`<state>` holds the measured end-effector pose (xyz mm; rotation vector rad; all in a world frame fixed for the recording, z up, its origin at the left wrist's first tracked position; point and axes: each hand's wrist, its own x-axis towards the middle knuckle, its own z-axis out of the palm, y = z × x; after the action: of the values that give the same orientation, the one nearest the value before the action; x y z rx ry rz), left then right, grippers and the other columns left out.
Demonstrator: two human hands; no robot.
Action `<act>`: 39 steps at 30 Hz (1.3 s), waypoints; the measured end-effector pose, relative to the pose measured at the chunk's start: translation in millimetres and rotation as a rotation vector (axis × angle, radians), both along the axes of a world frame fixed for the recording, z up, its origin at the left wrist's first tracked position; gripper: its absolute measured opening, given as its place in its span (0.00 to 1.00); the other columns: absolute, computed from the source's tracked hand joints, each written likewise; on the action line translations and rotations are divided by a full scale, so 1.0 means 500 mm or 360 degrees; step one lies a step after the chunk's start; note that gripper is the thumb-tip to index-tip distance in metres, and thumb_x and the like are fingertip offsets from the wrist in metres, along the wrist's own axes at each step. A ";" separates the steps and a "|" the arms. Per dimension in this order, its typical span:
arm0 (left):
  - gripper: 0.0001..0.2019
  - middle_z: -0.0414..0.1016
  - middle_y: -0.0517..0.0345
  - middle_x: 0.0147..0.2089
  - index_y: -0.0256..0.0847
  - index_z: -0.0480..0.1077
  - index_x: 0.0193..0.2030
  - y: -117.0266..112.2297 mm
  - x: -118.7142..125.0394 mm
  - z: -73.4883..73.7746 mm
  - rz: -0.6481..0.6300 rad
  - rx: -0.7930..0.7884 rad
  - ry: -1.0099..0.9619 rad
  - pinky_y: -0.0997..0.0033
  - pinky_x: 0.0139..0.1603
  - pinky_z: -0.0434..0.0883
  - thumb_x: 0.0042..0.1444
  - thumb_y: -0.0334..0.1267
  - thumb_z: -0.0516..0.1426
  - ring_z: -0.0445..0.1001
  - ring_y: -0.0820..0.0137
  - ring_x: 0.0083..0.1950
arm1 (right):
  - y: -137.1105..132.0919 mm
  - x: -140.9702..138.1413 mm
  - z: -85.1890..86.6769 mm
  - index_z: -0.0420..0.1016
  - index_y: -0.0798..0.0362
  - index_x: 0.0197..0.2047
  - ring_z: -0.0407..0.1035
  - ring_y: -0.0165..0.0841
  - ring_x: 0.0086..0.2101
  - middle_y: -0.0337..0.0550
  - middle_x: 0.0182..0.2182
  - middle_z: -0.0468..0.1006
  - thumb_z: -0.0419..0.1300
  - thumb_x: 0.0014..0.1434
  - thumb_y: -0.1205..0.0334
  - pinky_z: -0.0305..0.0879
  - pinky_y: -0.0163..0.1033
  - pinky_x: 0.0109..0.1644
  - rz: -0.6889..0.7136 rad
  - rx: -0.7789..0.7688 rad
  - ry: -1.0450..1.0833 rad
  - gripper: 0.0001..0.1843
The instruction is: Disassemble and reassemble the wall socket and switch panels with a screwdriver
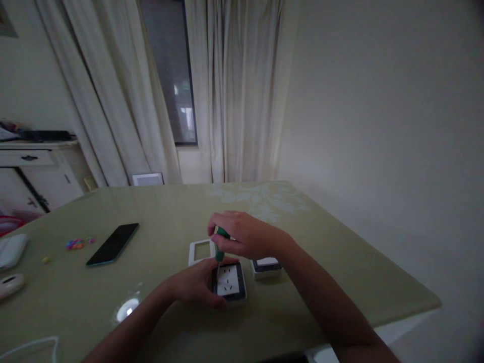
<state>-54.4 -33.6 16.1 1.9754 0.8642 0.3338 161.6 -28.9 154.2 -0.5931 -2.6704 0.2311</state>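
Observation:
My right hand (pixel 240 234) is closed around the green handle of a screwdriver (pixel 220 254). Its shaft points down at the left side of a wall socket (pixel 229 281), which has a white face with dark slots and a dark frame. From the left, my left hand (pixel 200 283) grips the socket's edges on the table, thumb at the near side and fingers at the far side. The screwdriver's tip is too small to make out. Just behind lies a white rectangular cover frame (pixel 200 250), partly hidden by my hands. A second socket (pixel 266 267) sits to the right, beneath my right forearm.
On the green-covered table (pixel 166 212), a dark phone (pixel 114 244) lies to the left, near small colourful pieces (pixel 77 244). White objects (pixel 12 250) stand at the left edge, and a white cable (pixel 34 344) at the near left. A wall (pixel 378 126) runs along the right.

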 end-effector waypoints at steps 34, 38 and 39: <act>0.41 0.81 0.51 0.61 0.47 0.72 0.70 -0.004 -0.004 -0.006 0.0101 0.0133 0.0111 0.53 0.61 0.79 0.47 0.46 0.73 0.80 0.49 0.57 | -0.037 -0.012 -0.003 0.76 0.52 0.48 0.75 0.42 0.33 0.48 0.33 0.83 0.59 0.73 0.36 0.54 0.41 0.36 -0.0752 0.0118 -0.0219 0.26; 0.36 0.84 0.53 0.56 0.45 0.75 0.65 -0.005 -0.003 -0.005 0.0079 0.0094 0.0111 0.56 0.56 0.80 0.47 0.46 0.73 0.82 0.50 0.54 | -0.039 -0.024 0.003 0.75 0.51 0.49 0.74 0.39 0.38 0.45 0.38 0.84 0.58 0.78 0.49 0.59 0.41 0.41 -0.0357 0.0114 -0.0186 0.14; 0.35 0.84 0.53 0.55 0.44 0.75 0.64 -0.004 -0.003 -0.006 0.0080 0.0087 0.0113 0.56 0.55 0.80 0.48 0.47 0.73 0.82 0.50 0.53 | -0.042 -0.023 0.006 0.74 0.51 0.49 0.74 0.39 0.40 0.45 0.41 0.84 0.58 0.78 0.55 0.61 0.41 0.44 -0.0184 0.0114 -0.0176 0.09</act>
<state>-56.0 -35.8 13.3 2.0293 0.9601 0.3208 150.2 -50.1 157.4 -0.7547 -2.7252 0.0722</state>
